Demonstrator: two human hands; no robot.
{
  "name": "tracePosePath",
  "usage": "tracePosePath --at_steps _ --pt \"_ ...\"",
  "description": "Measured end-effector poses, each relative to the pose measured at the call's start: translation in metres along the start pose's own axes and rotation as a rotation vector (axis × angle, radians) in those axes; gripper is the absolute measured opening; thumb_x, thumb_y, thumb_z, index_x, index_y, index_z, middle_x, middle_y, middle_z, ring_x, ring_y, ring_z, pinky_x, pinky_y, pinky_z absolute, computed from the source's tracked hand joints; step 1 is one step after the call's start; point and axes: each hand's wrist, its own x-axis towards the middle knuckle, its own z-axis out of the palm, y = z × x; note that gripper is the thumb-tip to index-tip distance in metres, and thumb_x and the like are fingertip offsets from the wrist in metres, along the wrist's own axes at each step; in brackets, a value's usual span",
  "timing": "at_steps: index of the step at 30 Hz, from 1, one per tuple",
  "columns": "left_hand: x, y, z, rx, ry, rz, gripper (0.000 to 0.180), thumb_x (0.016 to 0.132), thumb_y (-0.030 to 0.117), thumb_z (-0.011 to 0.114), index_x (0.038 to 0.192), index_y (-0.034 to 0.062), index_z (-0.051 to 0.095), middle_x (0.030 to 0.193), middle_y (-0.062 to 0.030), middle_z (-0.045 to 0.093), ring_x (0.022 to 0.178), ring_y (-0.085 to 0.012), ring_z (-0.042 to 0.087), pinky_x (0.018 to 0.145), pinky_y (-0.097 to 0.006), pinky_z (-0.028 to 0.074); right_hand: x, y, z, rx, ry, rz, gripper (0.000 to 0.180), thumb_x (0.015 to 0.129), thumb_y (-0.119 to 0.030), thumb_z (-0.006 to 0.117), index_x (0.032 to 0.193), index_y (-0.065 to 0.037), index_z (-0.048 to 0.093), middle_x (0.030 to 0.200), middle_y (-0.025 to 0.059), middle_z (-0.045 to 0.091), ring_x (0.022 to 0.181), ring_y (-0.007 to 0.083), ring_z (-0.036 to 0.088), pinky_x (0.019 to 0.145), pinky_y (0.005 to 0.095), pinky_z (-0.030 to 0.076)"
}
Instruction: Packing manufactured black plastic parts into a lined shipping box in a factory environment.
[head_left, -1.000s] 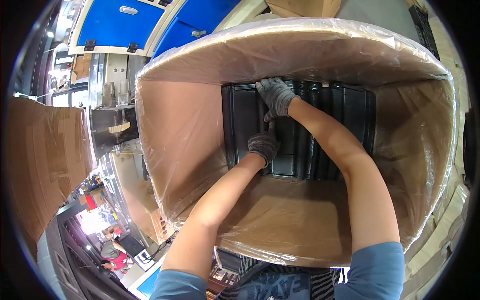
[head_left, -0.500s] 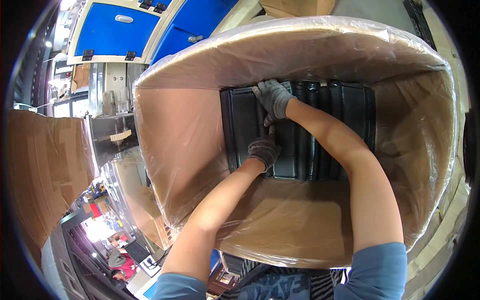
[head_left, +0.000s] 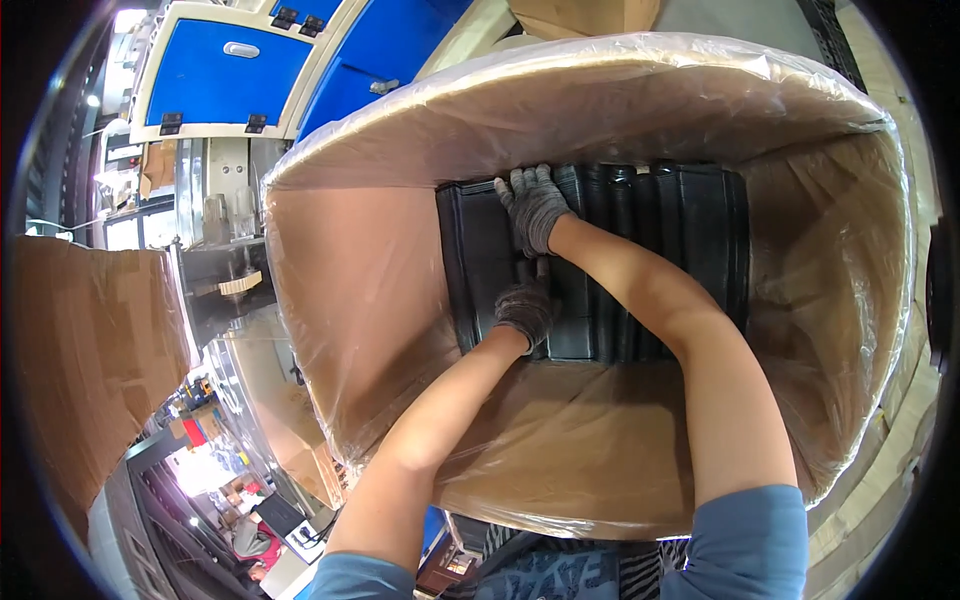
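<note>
While the head view looks down, carton: cardboard, lined with clear plastic.
Black panels: side by side on the carton's floor.
Room: blue-doored cabinet beyond the carton's far left corner; cardboard sheet left of it; another person well off, near-left.
Right hand: gray-gloved, fingers apart, on the panels by the carton's far wall.
Left hand: gloved, on the panels nearer the carton's middle; cannot tell its grip.
Shift: right hand slightly closer to the carton's left wall than half a second ago.
</note>
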Motion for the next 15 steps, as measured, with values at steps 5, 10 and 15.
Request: tracePosePath --at_steps 5,10,15 --pt "0.009 -0.018 0.021 0.022 0.073 -0.003 0.085 0.079 0.037 0.057 0.144 0.0111 0.009 0.147 -0.0226 0.013 0.114 -0.0368 0.05 0.089 -0.045 0.044 0.002 -0.01 0.002 0.083 0.057 0.001 0.095 0.075 -0.05 0.057 0.142 0.0 0.013 0.133 0.0188 0.035 0.123 0.0332 0.031 0.099 0.0514 0.021" --pt "-0.001 -0.006 0.004 -0.068 -0.06 0.004 0.082 0.083 0.036 0.052 0.144 0.0073 0.004 0.147 -0.0257 0.007 0.124 -0.0377 0.039 0.094 -0.046 0.04 -0.014 0.001 0.015 0.27 0.243 -0.05 0.106 0.064 -0.051 0.067 0.141 0.0 0.017 0.131 0.0205 0.034 0.125 0.0362 0.027 0.102 0.0529 0.017" --pt "0.014 -0.016 0.029 0.056 0.039 0.16 0.083 0.083 0.041 0.052 0.144 0.0075 0.007 0.148 -0.0243 0.001 0.134 -0.0316 0.023 0.102 -0.045 0.031 -0.052 -0.005 -0.022 0.584 0.547 -0.287 0.117 0.046 -0.049 0.079 0.138 -0.002 0.025 0.132 0.0233 0.031 0.124 0.0393 0.028 0.103 0.0525 0.018"
